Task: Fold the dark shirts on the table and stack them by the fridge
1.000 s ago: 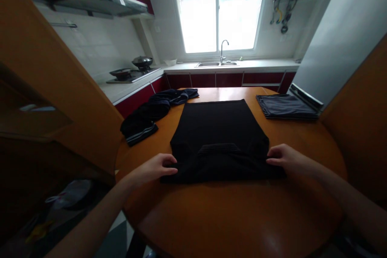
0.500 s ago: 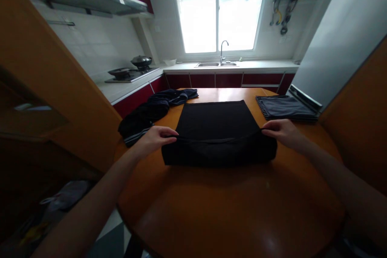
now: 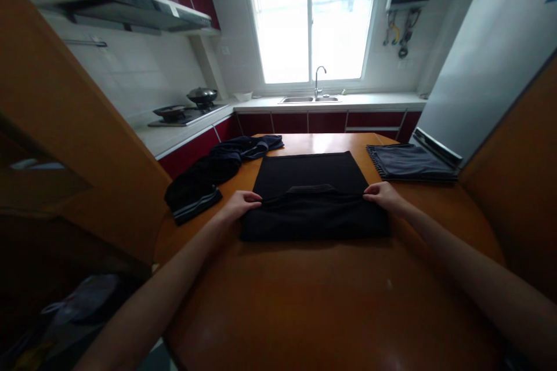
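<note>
A black garment, its exact kind unclear, lies on the wooden table with its near part folded over toward the window. What looks like a collar shows at the middle of the folded edge. My left hand pinches the left corner of that edge between thumb and fingers. At the right corner, my right hand pinches the same edge. The fold rests low over the flat far part of the cloth.
Rumpled dark clothes, one with striped trim, lie on the table's left side. A folded grey-and-black stack sits at the right, near the fridge. Beyond stand a stove with pans and a sink.
Both hands have come slightly closer together and lowered the held edge onto the cloth. The collar-like part now shows, and the fold lies flatter. The view has tilted a little.
</note>
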The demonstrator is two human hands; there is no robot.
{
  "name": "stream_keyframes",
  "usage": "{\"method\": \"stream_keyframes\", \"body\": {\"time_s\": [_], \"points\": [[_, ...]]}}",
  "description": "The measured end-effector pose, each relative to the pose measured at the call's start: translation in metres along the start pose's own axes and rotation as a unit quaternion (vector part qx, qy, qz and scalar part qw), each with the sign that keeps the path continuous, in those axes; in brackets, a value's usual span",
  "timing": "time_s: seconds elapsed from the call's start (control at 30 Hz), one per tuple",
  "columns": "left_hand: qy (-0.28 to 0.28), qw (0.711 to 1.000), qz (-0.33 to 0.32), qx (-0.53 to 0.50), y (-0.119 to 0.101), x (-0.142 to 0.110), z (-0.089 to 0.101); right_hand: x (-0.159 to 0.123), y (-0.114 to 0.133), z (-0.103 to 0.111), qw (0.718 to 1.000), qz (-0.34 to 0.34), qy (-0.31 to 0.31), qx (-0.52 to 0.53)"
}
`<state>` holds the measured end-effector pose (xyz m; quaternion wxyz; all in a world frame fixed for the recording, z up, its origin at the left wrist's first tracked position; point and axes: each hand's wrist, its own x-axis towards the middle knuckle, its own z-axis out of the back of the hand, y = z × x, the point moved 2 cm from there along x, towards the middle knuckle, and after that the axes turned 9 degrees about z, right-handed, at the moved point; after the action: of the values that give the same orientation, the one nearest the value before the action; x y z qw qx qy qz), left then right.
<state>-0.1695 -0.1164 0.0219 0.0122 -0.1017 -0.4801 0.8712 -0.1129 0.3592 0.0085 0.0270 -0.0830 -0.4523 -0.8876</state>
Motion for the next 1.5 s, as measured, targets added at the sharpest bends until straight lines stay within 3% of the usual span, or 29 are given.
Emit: {"method": "stream_keyframes", "body": {"time_s": [0.13,0.27,0.4,0.6,0.83,0.93,1.03,1.17,1.27,1.37,1.43,1.5], "points": [[0.02,1.0,0.016,0.012,0.002,0.003,0.004,0.006,-0.007,0.0,1.0,-0.007,0.022,-0.015],[0.047,0.995,0.079,0.04,-0.005,0.007,0.007,0.012,-0.003,0.002,0.997,-0.022,0.066,-0.027],[0.083,0.988,0.12,0.044,-0.015,0.014,-0.001,0.016,0.001,-0.004,0.994,-0.034,0.098,-0.045],[0.051,0.994,0.094,0.013,-0.025,0.022,-0.011,0.022,0.007,-0.006,0.998,0.001,0.055,-0.026],[-0.038,0.999,-0.018,-0.027,-0.05,0.026,0.021,0.039,0.035,0.026,0.997,0.076,-0.022,-0.013],[-0.053,0.997,-0.032,-0.044,-0.05,0.027,0.025,0.043,0.038,0.033,0.995,0.089,-0.046,-0.013],[-0.04,0.999,-0.007,-0.024,-0.04,0.029,0.013,0.045,0.03,0.023,0.995,0.086,-0.052,-0.013],[-0.018,1.0,-0.002,-0.012,-0.028,0.028,-0.003,0.045,0.015,0.001,0.997,0.05,-0.004,-0.056],[-0.066,0.997,-0.028,-0.011,-0.018,0.014,0.005,0.03,0.005,0.004,0.989,0.048,-0.062,-0.122],[-0.143,0.988,-0.049,0.039,-0.003,-0.018,0.022,-0.006,-0.006,0.016,0.985,0.038,-0.113,-0.123],[-0.136,0.987,-0.032,0.082,0.009,-0.045,0.027,-0.036,-0.01,0.019,0.994,0.013,-0.073,-0.084],[-0.082,0.991,-0.003,0.106,0.019,-0.073,0.024,-0.064,-0.009,0.017,0.997,-0.008,-0.031,-0.065]]}}
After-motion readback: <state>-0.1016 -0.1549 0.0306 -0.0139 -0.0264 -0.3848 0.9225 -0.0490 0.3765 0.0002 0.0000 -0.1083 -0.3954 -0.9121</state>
